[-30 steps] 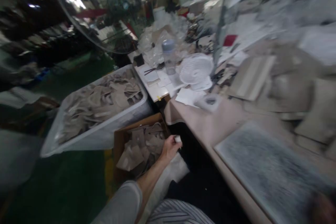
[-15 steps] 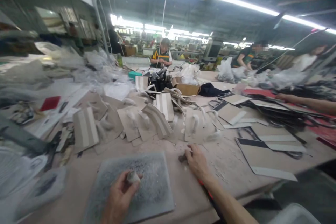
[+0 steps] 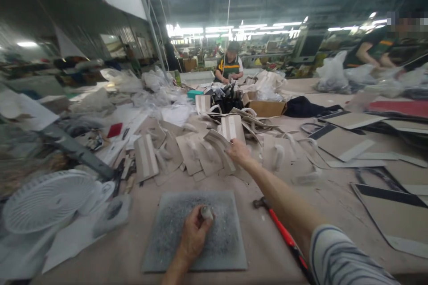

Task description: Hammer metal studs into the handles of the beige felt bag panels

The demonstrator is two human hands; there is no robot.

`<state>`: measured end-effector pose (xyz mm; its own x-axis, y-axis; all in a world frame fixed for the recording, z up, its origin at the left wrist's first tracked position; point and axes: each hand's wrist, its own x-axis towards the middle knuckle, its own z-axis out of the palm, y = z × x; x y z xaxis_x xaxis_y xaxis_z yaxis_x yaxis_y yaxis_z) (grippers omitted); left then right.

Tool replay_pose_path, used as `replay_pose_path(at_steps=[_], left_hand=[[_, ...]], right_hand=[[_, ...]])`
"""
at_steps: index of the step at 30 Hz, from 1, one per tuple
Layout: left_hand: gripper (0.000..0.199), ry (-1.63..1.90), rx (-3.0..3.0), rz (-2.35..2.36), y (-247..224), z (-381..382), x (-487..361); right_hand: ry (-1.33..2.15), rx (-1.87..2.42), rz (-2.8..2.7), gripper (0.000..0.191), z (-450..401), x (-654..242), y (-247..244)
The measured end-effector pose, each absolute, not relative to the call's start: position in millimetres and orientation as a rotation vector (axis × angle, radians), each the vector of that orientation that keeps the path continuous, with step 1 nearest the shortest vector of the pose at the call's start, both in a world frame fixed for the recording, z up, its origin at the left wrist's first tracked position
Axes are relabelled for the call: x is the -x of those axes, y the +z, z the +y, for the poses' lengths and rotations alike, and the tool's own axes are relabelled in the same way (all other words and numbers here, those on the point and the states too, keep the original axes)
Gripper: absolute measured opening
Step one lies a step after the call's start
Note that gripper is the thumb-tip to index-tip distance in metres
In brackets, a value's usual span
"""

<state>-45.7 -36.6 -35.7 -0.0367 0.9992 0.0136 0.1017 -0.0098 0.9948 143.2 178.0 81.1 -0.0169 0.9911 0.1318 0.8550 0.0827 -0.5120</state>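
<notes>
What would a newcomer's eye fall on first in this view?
Probably the red-handled hammer, bright against the beige table, to the right of the speckled gray board. Next, the left hand over that board, holding a small pale cylinder, and the right hand reaching to a striped beige panel farther back.

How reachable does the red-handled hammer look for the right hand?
Likely yes: nothing visible covers the hammer beside the right forearm, though the right hand, at a beige piece, must draw back.
</notes>
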Motion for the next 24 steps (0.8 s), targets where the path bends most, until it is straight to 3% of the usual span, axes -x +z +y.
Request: replay_pose_path(at_steps=[5,10,14,19,24], left_hand=[[0.036,1.253,-1.171,1.267,-37.4,-35.8,46.8],[0.043,1.292,-0.996,1.195,-41.7,-36.2,48.3],[0.039,1.509,-0.749,1.206,-35.4,-38.8,54.8],[0.035,1.652,-0.575,1.193,-26.1,-40.7,67.6],[0.036,1.444,-0.760,1.140,-25.2,-34.4,52.7]], right_hand=[[0.407,1.728,-2.032,0.030,179.8,-139.7,104.3],[0.241,1.559,-2.014,0.024,101.3,-159.9,112.8],[0.216,1.034,-2.076,0.029,-0.1,-181.6,61.0],[0.669,1.061,-2.141,0.031,-87.3,-196.1,-33.3],[0.958,1.050,-2.125,0.029,-102.5,-206.7,-47.3]])
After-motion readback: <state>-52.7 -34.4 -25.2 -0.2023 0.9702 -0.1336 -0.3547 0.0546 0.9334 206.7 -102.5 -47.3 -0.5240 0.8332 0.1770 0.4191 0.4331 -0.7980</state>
